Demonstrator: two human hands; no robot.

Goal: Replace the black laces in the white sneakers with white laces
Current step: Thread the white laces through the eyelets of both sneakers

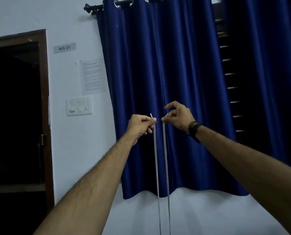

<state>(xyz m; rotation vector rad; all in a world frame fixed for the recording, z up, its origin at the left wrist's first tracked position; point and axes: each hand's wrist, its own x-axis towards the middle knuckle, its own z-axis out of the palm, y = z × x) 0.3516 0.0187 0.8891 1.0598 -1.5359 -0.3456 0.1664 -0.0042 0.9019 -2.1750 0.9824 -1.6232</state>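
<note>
Two ends of one white lace (165,158) at frame centre — left hand (140,124) pinches one tip, right hand (178,117) pinches the other, spare fingers curled | I'd level both tips so halves match before threading | sneakers, containers — none in view | backdrop: blue curtain (183,65)
</note>
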